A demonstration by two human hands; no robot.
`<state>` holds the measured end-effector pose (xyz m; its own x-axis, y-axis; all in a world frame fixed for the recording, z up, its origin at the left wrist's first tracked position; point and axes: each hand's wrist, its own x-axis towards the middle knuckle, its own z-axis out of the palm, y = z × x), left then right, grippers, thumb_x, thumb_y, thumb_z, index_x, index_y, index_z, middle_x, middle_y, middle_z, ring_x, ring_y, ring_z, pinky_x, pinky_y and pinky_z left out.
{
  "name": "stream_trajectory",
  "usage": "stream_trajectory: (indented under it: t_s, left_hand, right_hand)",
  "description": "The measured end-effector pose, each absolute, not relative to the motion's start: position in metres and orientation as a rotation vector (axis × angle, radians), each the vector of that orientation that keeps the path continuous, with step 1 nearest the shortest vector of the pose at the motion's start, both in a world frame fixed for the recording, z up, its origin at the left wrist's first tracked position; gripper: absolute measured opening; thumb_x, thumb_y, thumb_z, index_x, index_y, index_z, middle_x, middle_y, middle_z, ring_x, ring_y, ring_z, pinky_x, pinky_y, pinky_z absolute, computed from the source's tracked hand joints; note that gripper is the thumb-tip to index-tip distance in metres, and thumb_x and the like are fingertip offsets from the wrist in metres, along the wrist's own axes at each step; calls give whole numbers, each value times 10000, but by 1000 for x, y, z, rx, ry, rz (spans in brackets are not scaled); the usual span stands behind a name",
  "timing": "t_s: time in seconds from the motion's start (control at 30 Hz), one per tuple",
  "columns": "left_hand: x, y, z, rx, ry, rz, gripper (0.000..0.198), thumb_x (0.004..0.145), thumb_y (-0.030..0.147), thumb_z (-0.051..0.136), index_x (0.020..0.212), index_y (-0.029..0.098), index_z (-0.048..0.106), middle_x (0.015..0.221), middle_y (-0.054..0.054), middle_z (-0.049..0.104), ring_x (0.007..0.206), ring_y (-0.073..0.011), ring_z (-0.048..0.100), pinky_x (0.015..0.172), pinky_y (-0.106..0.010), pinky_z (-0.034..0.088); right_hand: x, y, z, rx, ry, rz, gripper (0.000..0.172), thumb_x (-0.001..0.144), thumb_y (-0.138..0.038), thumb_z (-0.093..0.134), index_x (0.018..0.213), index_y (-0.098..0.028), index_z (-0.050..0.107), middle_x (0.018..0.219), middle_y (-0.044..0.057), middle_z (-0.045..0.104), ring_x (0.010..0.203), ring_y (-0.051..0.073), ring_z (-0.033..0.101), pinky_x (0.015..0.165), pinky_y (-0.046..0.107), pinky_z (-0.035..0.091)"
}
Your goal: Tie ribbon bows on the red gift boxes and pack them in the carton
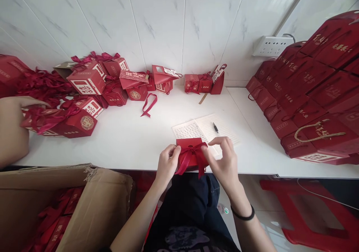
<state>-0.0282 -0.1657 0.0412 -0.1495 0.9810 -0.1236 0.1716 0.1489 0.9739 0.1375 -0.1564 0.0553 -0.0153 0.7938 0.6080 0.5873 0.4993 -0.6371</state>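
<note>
A small red gift box (188, 143) with a crimson ribbon (186, 161) tied in a bow on its front sits at the table's front edge, above my lap. My left hand (167, 162) grips the box's left side, its thumb pressed on the front beside the bow. At the bow's right loop is my right hand (224, 160), slightly blurred, with thumb and bent index finger closed on the ribbon. Just behind the box lies an open notebook (187, 129) with writing on the left page, and a black pen (215, 128) rests on its right page.
Red boxes (308, 91) form a tall stack at right, below a power strip (272, 45). Ribboned boxes (86, 80) and a loose ribbon (149, 104) lie behind. Another person's hand (14, 121) touches boxes at left. A cardboard carton (97, 203) and red stool (311, 214) flank me.
</note>
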Motion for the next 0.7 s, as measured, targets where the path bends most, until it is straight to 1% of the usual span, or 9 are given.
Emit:
stream_trajectory:
  t_s: [0.07, 0.1, 0.17, 0.23, 0.3, 0.4, 0.47, 0.7]
  left_hand:
    - [-28, -165, 41, 1137, 1484, 1122, 384, 827, 423, 476, 567, 198, 305, 513, 64, 270, 460, -76, 252, 448, -226, 247]
    - [-28, -165, 41, 1125, 1473, 1126, 386, 824, 426, 484, 565, 198, 310, 506, 66, 273, 455, -75, 256, 445, -224, 251]
    - [-28, -164, 40, 1120, 1468, 1136, 394, 818, 427, 499, 564, 196, 305, 504, 68, 273, 459, -73, 264, 450, -220, 261]
    - [-27, -163, 39, 1150, 1487, 1150, 404, 816, 419, 507, 564, 195, 286, 516, 66, 267, 479, -75, 268, 465, -217, 271]
    - [-27, -162, 37, 1188, 1513, 1169, 403, 818, 411, 505, 565, 195, 277, 529, 62, 262, 500, -79, 271, 483, -216, 281]
    - [-26, -162, 35, 1194, 1535, 1188, 392, 825, 415, 493, 571, 198, 289, 539, 59, 269, 514, -84, 276, 501, -218, 293]
    - [-25, -162, 34, 1200, 1543, 1192, 387, 830, 422, 486, 578, 199, 292, 545, 58, 276, 515, -86, 274, 504, -220, 293]
    - [-26, -161, 32, 1204, 1532, 1181, 418, 833, 451, 492, 585, 202, 264, 554, 56, 243, 521, -88, 253, 501, -225, 270]
  right_hand:
    - [134, -170, 59, -955, -2002, 123, 217, 866, -385, 607, 977, -206, 554, 957, 94, 611, 942, 248, 570, 835, 424, 459]
    - [132, -175, 58, -874, -2150, 89, 248, 876, -371, 602, 1050, -201, 554, 1035, 112, 614, 1013, 263, 566, 904, 462, 433]
    - [125, -183, 50, -818, -2329, 3, 232, 914, -262, 550, 1132, -180, 548, 1114, 128, 615, 1098, 271, 554, 1006, 509, 349]
    - [121, -185, 38, -825, -2332, -75, 231, 926, -119, 477, 1136, -170, 560, 1082, 112, 641, 1093, 244, 571, 1030, 499, 317]
    - [120, -184, 29, -787, -2260, -82, 265, 916, -57, 451, 1115, -181, 576, 999, 80, 666, 1036, 208, 600, 1020, 466, 336]
    - [124, -183, 25, -698, -2172, -62, 245, 902, -65, 488, 1080, -194, 594, 899, 48, 676, 936, 182, 624, 995, 442, 375]
    - [127, -186, 26, -651, -2163, -74, 227, 893, -63, 502, 1045, -195, 607, 868, 37, 677, 899, 173, 626, 992, 436, 383]
    - [130, -202, 18, -636, -2265, -60, 211, 902, -43, 471, 957, -180, 622, 816, 10, 681, 850, 142, 628, 1027, 416, 326]
